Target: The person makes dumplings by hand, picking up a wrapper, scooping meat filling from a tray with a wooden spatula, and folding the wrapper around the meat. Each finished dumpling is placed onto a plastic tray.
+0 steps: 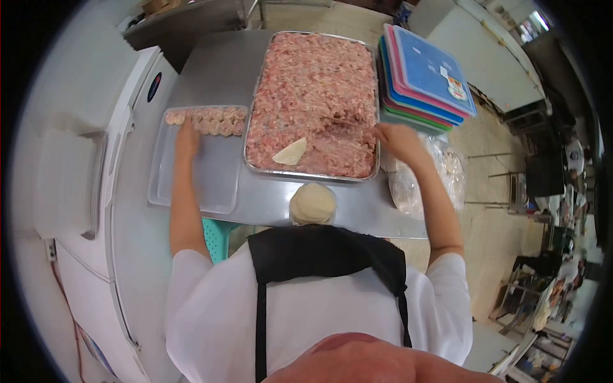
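Note:
My left hand is over the clear plastic tray, its fingertips at the row of small filled dumplings along the far edge; what its fingers hold is hidden. My right hand is at the right rim of the large metal tray of ground meat, fingers closed around something I cannot make out, with a thin tool faintly showing over the meat. A folded pale wrapper lies on the meat near the front. A stack of round wrappers stands at the table's near edge.
Stacked coloured lids or trays stand at the back right. Clear plastic bags lie right of the meat tray. A white appliance stands on the left, and a green stool is under the steel table.

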Motion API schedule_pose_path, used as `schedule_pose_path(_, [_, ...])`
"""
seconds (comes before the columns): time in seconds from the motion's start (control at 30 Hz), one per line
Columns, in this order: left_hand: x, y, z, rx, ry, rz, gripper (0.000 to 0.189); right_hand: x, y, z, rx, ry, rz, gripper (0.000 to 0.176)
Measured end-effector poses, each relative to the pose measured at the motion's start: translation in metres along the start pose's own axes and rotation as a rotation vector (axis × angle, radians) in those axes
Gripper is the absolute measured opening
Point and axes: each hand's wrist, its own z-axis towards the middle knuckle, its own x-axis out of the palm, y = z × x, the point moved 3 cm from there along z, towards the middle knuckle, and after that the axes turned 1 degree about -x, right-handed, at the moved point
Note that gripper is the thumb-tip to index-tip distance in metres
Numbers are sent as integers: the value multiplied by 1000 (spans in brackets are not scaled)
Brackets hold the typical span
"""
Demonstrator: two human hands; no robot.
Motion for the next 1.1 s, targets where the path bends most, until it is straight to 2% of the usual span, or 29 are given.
schedule_pose_path(0.1, [4,2,-2,336,-25,63,57,-42,-14,12,-74,-95,-305,28])
schedule_pose_path(0.2, [-19,-56,-20,-30,178,123,55,-50,-14,18,-71,-147,-438,23])
schedule_pose_path(0.3, [-23,-140,-50,320,-47,34,51,-15,23,27,-143,-105,-497,13])
schedule_pose_path(0.37, [-39,-221,-78,453,96,-293,44,-6,41,25,-192,-80,-505,10])
schedule_pose_path(0.4, [-28,-237,-89,508,165,-273,41,-4,44,25,-187,-63,-501,10])
schedule_pose_path(0.43, [-18,-246,-97,564,232,-250,38,-4,45,25,-182,-48,-496,9])
schedule_pose_path(0.53, [-2,-260,-107,606,249,-189,34,3,30,14,-249,-69,-463,10])
schedule_pose_path(0.63, [14,-248,-103,594,246,-182,34,0,25,-6,-304,-136,-343,11])
schedule_pose_path(0.73, [20,-242,-98,582,215,-225,26,4,17,-21,-226,-83,-319,12])
schedule_pose_path(0.83, [20,-235,-92,426,232,-461,18,22,7,-34,-87,-37,-271,14])
schedule_pose_path(0.93, [22,-226,-80,150,215,-673,13,33,4,-49,62,-67,-20,24])
schedule_pose_path(1.03, [26,-227,-76,-353,448,-1533,15,39,15,-60,110,-163,124,40])
schedule_pose_path(1.1, [17,-238,-76,-405,548,-1698,15,38,23,-61,121,-156,149,39])
